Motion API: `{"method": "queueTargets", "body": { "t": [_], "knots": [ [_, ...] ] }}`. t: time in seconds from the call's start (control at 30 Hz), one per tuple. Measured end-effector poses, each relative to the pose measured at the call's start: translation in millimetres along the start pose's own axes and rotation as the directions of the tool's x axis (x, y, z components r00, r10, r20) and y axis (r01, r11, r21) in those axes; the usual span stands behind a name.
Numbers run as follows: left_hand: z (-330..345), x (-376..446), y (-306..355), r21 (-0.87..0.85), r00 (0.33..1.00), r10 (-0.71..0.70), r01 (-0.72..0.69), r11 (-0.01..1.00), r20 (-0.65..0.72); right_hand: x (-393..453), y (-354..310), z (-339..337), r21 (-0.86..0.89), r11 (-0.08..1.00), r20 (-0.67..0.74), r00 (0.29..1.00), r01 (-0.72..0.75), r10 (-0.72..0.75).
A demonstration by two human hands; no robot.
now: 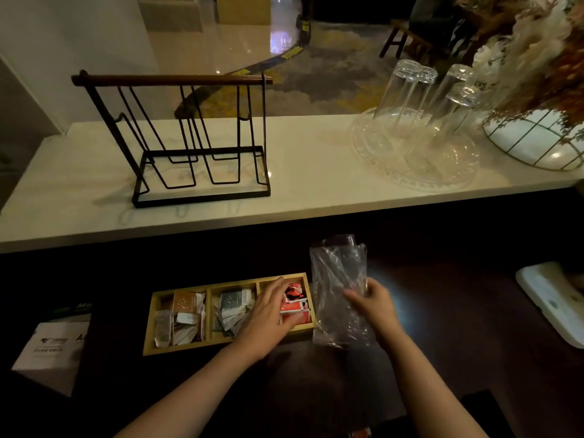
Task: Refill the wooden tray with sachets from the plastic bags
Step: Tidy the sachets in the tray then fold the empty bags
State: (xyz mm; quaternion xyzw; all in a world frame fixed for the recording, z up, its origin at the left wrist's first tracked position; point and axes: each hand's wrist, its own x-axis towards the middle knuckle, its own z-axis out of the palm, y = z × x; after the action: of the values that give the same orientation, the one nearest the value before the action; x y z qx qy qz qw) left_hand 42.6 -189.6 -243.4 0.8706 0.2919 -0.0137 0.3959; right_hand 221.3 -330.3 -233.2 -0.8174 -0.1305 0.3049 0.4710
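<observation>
A wooden tray point(148, 338) with three compartments lies on the dark lower counter. The left compartment holds brown and white sachets point(183, 314), the middle one grey sachets point(232, 306), the right one red sachets point(295, 300). My left hand point(268, 317) rests spread over the right compartment, its fingers on the red sachets. A clear plastic bag point(338, 279) that looks empty stands upright just right of the tray. My right hand point(374, 303) grips it at its middle.
A white box point(53, 349) with print lies left of the tray. On the raised white counter stand a black wire rack point(189, 134), a glass platter with upturned glasses point(417, 121) and a white wire-framed vase point(537, 140). A white object point(550, 298) sits at the right.
</observation>
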Motion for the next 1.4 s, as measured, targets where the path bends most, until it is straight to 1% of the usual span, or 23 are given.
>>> {"method": "queueTargets", "body": {
  "t": [0.07,0.1,0.17,0.2,0.27,0.33,0.4,0.43,0.47,0.57,0.63,0.73,0.8,0.87,0.93,0.97,1.0,1.07,1.1,1.13,1.23,1.3,1.4],
  "knots": [
    [-9,-7,5,-0.268,0.996,-0.086,0.087,0.960,0.013,-15,-23,-5,0.139,0.988,0.066,0.995,0.060,-0.070],
    [-15,-11,8,-0.424,0.990,-0.127,0.144,0.894,0.067,-22,-32,-6,0.223,0.973,0.111,0.990,0.066,-0.092],
    [-27,-19,16,-0.686,0.971,-0.152,0.239,0.688,0.186,-31,-45,-4,0.343,0.938,0.200,0.971,0.054,-0.129],
    [-33,-23,17,-0.769,0.965,-0.138,0.262,0.583,0.224,-34,-50,0,0.376,0.926,0.241,0.961,0.039,-0.139],
    [-46,-31,20,-0.874,0.961,-0.108,0.278,0.399,0.256,-38,-57,11,0.411,0.912,0.303,0.941,0.012,-0.149],
    [-58,-37,23,-0.930,0.965,-0.091,0.263,0.255,0.248,-42,-59,23,0.401,0.916,0.364,0.920,-0.012,-0.148],
    [-68,-43,25,-0.962,0.970,-0.161,0.210,0.175,0.183,-47,-58,38,0.359,0.933,0.425,0.896,-0.036,-0.129],
    [-71,-45,25,-0.969,0.969,-0.211,0.169,0.181,0.129,-49,-56,45,0.334,0.942,0.445,0.887,-0.037,-0.123],
    [-73,-47,23,-0.967,0.963,-0.259,0.132,0.217,0.073,-52,-55,53,0.315,0.949,0.456,0.882,-0.031,-0.123],
    [-74,-55,16,-0.915,0.916,-0.387,0.064,0.398,-0.104,-61,-55,77,0.284,0.959,0.449,0.882,0.013,-0.145],
    [-75,-62,14,-0.890,0.874,-0.448,0.041,0.454,-0.189,-68,-56,89,0.303,0.953,0.428,0.890,0.019,-0.154],
    [-77,-68,7,-0.884,0.853,-0.471,0.026,0.466,-0.224,-75,-59,101,0.304,0.952,0.418,0.891,0.044,-0.175],
    [-82,-73,0,-0.875,0.833,-0.482,-0.006,0.483,-0.272,-76,-61,105,0.325,0.945,0.420,0.892,0.025,-0.168],
    [-87,-78,-4,-0.872,0.799,-0.488,-0.091,0.481,-0.352,-76,-61,107,0.336,0.941,0.417,0.893,0.023,-0.171],
    [-92,-85,-2,-0.846,0.783,-0.447,-0.180,0.502,-0.432,-75,-63,108,0.327,0.943,0.420,0.885,0.059,-0.201],
    [-95,-88,1,-0.826,0.804,-0.406,-0.175,0.536,-0.434,-76,-64,109,0.325,0.942,0.425,0.878,0.080,-0.221],
    [-97,-90,4,-0.810,0.844,-0.359,-0.139,0.569,-0.398,-76,-64,109,0.320,0.942,0.428,0.870,0.105,-0.243],
    [-94,-91,2,-0.789,0.916,-0.299,-0.031,0.614,-0.268,-78,-64,111,0.260,0.943,0.416,0.857,0.208,-0.304],
    [-92,-91,0,-0.783,0.927,-0.302,0.014,0.622,-0.223,-79,-64,112,0.235,0.934,0.407,0.845,0.269,-0.346],
    [-92,-91,-3,-0.772,0.925,-0.309,0.027,0.636,-0.222,-81,-66,113,0.241,0.920,0.399,0.833,0.308,-0.383],
    [-94,-92,-6,-0.699,0.922,-0.266,-0.007,0.715,-0.281,-82,-72,109,0.354,0.892,0.379,0.830,0.280,-0.410],
    [-97,-93,-7,-0.648,0.940,-0.200,-0.029,0.761,-0.277,-77,-80,105,0.417,0.876,0.341,0.851,0.243,-0.398],
    [-98,-92,-14,-0.599,0.951,-0.160,-0.033,0.800,-0.265,-65,-91,103,0.438,0.873,0.216,0.918,0.214,-0.334]
  ]
}}
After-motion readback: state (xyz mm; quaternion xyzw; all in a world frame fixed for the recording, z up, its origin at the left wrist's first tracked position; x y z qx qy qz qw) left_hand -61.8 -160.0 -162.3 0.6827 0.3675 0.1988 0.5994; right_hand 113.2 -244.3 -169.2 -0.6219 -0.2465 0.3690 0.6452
